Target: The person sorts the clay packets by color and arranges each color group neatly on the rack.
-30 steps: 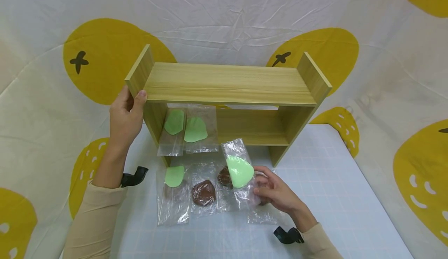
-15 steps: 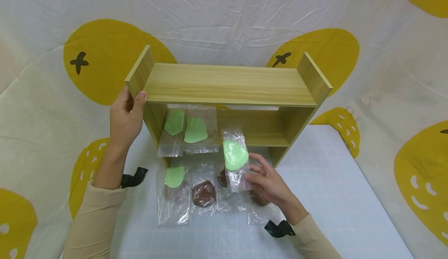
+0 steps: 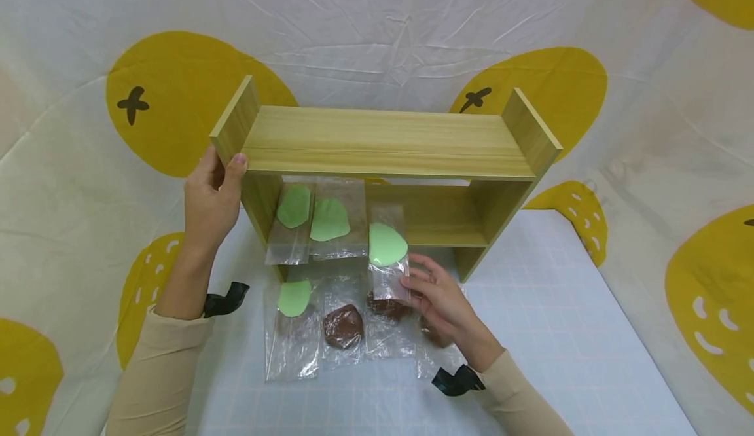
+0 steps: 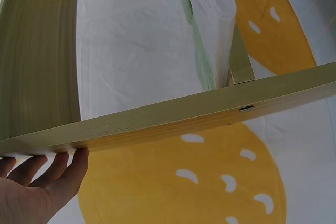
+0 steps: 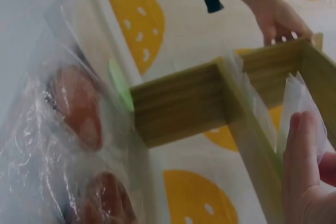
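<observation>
My left hand (image 3: 212,190) grips the left side panel of a small wooden shelf (image 3: 389,138), thumb over its front edge. In the left wrist view its fingers (image 4: 77,169) lie along the panel's outer side. Pinched by its lower right edge, a clear plastic bag with a flat light-green piece (image 3: 387,246) hangs from my right hand (image 3: 442,295), in front of the middle shelf board. Two more clear bags with green pieces (image 3: 293,207) (image 3: 330,218) stand side by side at the left of that board, their lower ends overhanging its front edge.
On the pale checked table (image 3: 559,331), in front of the shelf, lie a bag with a green piece (image 3: 294,298) and several bags with brown lumps (image 3: 343,326). Behind the shelf hangs a white cloth (image 3: 377,50) with yellow fruit prints.
My right hand has moved left and up, carrying the bagged green piece from above the brown lumps to the middle board's front; the bag now hangs straighter. My left hand has stayed put.
</observation>
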Demonstrator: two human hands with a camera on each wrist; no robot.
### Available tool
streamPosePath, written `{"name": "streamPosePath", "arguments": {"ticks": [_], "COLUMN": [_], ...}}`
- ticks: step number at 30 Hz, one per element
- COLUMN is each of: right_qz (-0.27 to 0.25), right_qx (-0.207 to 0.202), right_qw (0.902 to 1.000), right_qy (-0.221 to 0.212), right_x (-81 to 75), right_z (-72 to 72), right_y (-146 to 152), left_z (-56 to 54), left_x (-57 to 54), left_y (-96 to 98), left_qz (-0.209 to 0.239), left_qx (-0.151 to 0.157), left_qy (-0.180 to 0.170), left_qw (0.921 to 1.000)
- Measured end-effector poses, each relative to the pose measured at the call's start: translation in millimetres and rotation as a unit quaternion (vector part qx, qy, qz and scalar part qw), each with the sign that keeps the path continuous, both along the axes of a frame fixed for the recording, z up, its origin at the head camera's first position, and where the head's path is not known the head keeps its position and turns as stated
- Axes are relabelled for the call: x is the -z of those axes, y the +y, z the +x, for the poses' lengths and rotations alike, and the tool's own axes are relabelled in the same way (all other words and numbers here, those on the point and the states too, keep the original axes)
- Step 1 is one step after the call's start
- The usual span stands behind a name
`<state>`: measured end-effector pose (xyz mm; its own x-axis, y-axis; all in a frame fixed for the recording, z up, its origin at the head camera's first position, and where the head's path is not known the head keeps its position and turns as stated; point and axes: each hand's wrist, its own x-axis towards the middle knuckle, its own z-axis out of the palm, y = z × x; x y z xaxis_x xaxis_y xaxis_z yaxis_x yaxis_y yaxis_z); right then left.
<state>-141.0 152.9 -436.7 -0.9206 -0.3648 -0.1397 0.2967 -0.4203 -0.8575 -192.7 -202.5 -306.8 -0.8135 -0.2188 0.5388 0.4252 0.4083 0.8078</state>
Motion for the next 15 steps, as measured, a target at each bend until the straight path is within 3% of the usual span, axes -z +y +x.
{"name": "streamPosePath", "arguments": {"ticks": [9,15], "right_qz": [-0.010,-0.014], "right_qx": [0.027,0.014], "right_qw": [0.9988,0.9987], "right_qy": [-0.038,-0.048], "right_x": [-2.5,-1.2], "right_z": [-8.3,-7.6], "right_y": [-10.6,-11.7], "left_z": [-0.6,-0.5], "left_x": [-0.3,0.3], "left_y": [-0.2,-0.4], "left_qz": [-0.004,-0.003], "left_qx": [-0.001,-0.002], "left_qy": [-0.002,-0.002], "left_qw": [1.0000,1.0000]}}
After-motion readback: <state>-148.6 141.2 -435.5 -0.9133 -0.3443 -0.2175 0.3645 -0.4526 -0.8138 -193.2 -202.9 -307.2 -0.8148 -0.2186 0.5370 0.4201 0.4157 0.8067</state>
